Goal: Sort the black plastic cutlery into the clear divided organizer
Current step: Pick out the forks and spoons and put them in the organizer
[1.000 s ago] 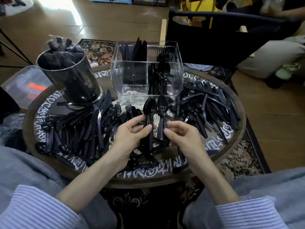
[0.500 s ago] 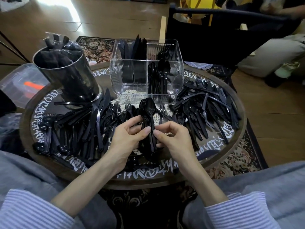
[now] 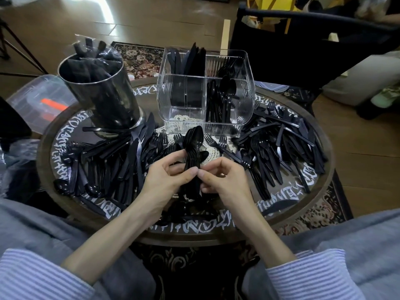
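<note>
A nested stack of black plastic spoons stands upright between my hands, bowls pointing away from me. My left hand grips the handles from the left. My right hand pinches them from the right. Behind the stack stands the clear divided organizer. It holds knives at the back left, forks at the back right and spoons in the front right. Its front left compartment holds nothing. Loose black cutlery lies in piles to the left and right on the round table.
A shiny metal cylinder stuffed with dark wrapped items stands at the table's back left. A clear plastic bin sits on the floor beyond it. A dark chair and a seated person's legs are at the back right.
A separate spoon held by my right hand has been joined to the stack in my left hand. Both hands have closed together around the one stack.
</note>
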